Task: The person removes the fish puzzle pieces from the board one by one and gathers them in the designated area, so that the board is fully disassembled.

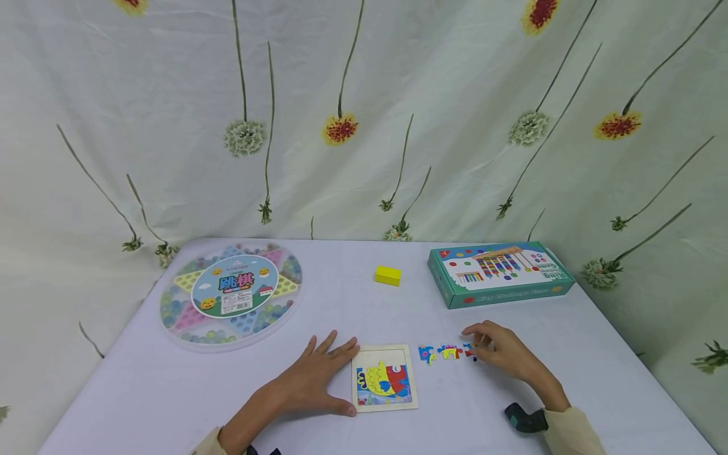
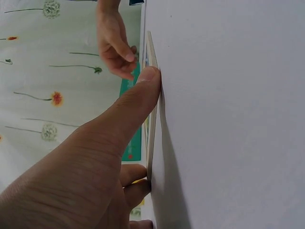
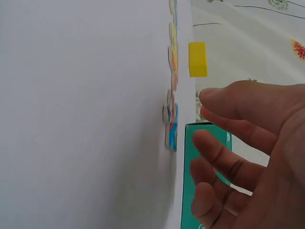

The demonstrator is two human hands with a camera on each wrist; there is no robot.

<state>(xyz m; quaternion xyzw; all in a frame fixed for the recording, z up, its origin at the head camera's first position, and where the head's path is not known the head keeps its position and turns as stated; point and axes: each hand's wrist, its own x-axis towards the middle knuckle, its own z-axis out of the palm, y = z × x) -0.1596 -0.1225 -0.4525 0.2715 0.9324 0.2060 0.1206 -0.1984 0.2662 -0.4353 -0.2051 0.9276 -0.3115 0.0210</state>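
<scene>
A wooden jigsaw tray (image 1: 380, 355) lies flat, its lower part filled with fish-picture pieces (image 1: 387, 381) and its upper part bare. My left hand (image 1: 320, 376) spreads its fingers along the tray's left side; in the left wrist view the thumb (image 2: 138, 95) touches the tray's edge (image 2: 151, 129). Right of the tray lies a row of loose puzzle pieces: a blue one (image 1: 426, 354), a yellow and red one (image 1: 450, 352) and a partly covered one (image 1: 469, 349). My right hand (image 1: 503, 351) is just above the last; the right wrist view shows loosely bent fingers (image 3: 228, 157), holding nothing.
A round Chinese checkers set (image 1: 239, 297) with marbles lies at the back left. A yellow block (image 1: 388, 275) stands behind the tray. At the back right is a green game box (image 1: 500, 272). A flowered cloth (image 1: 364, 177) hangs behind the white table (image 1: 341, 303).
</scene>
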